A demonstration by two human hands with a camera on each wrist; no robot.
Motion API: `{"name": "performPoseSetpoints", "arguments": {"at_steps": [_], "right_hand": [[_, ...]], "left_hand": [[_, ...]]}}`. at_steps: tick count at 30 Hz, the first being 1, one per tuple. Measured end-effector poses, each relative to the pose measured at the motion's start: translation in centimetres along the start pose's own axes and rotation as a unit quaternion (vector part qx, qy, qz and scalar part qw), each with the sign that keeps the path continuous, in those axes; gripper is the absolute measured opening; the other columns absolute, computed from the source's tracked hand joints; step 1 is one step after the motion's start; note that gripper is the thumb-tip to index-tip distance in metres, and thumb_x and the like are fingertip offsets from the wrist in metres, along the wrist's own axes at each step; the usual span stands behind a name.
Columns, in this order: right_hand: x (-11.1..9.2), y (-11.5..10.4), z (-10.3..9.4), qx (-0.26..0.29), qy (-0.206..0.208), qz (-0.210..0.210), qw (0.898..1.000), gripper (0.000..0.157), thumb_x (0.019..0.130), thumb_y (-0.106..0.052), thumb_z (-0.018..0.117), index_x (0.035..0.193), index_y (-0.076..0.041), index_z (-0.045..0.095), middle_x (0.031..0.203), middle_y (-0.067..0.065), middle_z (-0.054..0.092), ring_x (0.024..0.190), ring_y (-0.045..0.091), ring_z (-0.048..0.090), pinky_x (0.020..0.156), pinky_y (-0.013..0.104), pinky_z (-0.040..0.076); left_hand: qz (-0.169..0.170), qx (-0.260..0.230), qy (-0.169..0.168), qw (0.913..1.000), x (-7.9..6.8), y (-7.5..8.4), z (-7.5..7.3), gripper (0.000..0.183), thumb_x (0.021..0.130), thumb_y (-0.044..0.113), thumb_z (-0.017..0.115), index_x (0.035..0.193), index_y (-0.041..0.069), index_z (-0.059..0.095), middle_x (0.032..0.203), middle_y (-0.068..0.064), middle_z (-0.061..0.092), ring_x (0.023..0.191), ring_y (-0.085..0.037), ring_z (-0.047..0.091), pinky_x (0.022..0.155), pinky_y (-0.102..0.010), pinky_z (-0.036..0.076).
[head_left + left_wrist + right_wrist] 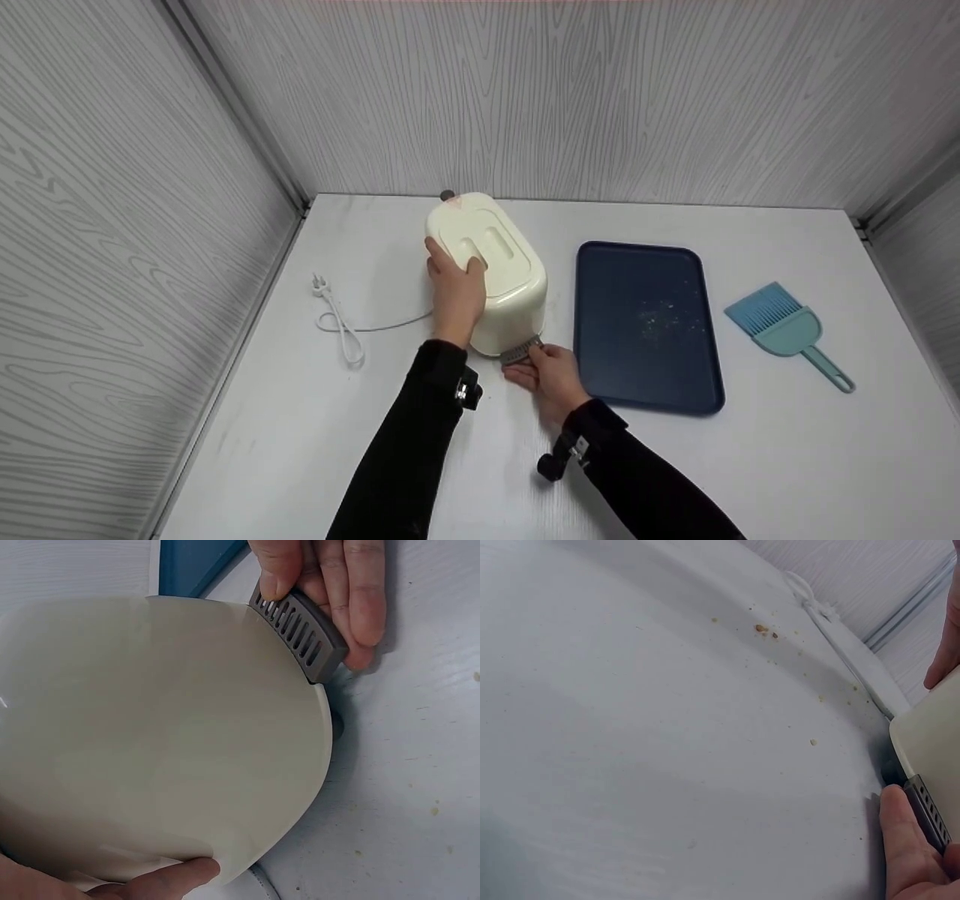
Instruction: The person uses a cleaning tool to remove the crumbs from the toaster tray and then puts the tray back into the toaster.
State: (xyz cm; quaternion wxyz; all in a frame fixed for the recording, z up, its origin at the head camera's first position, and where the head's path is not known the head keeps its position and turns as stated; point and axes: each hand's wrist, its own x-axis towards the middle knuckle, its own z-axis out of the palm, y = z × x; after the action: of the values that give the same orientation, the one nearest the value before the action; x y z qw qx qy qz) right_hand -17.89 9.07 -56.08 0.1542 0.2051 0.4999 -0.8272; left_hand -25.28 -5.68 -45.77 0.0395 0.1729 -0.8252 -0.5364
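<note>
A cream toaster (491, 259) with two recesses in its top sits left of the table's middle. My left hand (456, 296) holds it at the left side, thumb on the top and fingers over the edge; in the left wrist view a fingertip (199, 870) presses its cream shell. At the toaster's near lower end is a grey slotted handle (300, 634). My right hand (551, 373) pinches this handle, thumb on its slotted face and fingers behind, as the right wrist view also shows. What lies behind the handle is hidden inside the toaster.
A navy tray (637, 375) with crumbs lies right of the toaster. Farther right is a small blue brush (765, 307) with a teal dustpan (791, 335). The toaster's white cord and plug (321, 286) lie left. Crumbs (761, 628) dot the white table.
</note>
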Motion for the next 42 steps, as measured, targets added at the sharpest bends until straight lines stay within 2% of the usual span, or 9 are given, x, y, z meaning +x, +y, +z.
{"name": "performPoseSetpoints", "arguments": {"at_steps": [11,17,22,30,42], "right_hand": [[0.3,-0.3,0.2,-0.033,0.009,0.012,0.999,0.032,0.111,-0.005,0.038,0.132,0.019,0.044,0.111,0.037,0.067,0.086,0.029,0.077,0.084,0.038,0.062],[0.5,-0.2,0.1,-0.027,0.009,0.01,1.0,0.032,0.111,-0.005,0.039,0.132,0.019,0.044,0.113,0.037,0.066,0.085,0.03,0.076,0.084,0.039,0.062],[0.6,-0.3,0.0,-0.021,0.012,0.009,1.0,0.031,0.111,-0.005,0.04,0.131,0.018,0.045,0.113,0.037,0.066,0.083,0.029,0.076,0.082,0.038,0.063],[0.7,-0.2,0.3,-0.02,0.01,0.012,1.0,0.031,0.111,-0.005,0.039,0.13,0.018,0.045,0.104,0.033,0.068,0.079,0.028,0.076,0.081,0.038,0.063],[1.4,-0.1,0.6,-0.013,0.019,0.002,1.0,0.024,0.11,-0.004,0.04,0.123,0.016,0.048,0.089,0.025,0.071,0.073,0.026,0.075,0.075,0.037,0.063]], "left_hand": [[-0.002,-0.003,-0.011,0.9999,-0.1,-0.1,0.0,0.086,0.104,0.034,0.043,0.165,0.015,-0.014,0.171,-0.019,0.008,0.144,-0.033,0.039,0.114,-0.044,0.039],[0.0,-0.003,-0.005,1.0,0.0,0.0,0.1,0.087,0.104,0.033,0.045,0.165,0.014,-0.013,0.17,-0.02,0.011,0.146,-0.032,0.036,0.117,-0.042,0.035],[0.0,-0.001,-0.009,1.0,0.0,0.1,0.1,0.086,0.105,0.033,0.046,0.165,0.013,-0.013,0.169,-0.021,0.011,0.144,-0.032,0.038,0.116,-0.043,0.037],[0.001,0.005,-0.005,1.0,0.1,-0.1,-0.1,0.087,0.104,0.033,0.046,0.165,0.013,-0.013,0.169,-0.021,0.011,0.147,-0.032,0.035,0.119,-0.042,0.034],[-0.004,0.005,-0.008,0.9999,-0.1,-0.1,0.0,0.087,0.104,0.034,0.046,0.165,0.015,-0.013,0.169,-0.02,0.011,0.142,-0.035,0.041,0.113,-0.046,0.04]]}}
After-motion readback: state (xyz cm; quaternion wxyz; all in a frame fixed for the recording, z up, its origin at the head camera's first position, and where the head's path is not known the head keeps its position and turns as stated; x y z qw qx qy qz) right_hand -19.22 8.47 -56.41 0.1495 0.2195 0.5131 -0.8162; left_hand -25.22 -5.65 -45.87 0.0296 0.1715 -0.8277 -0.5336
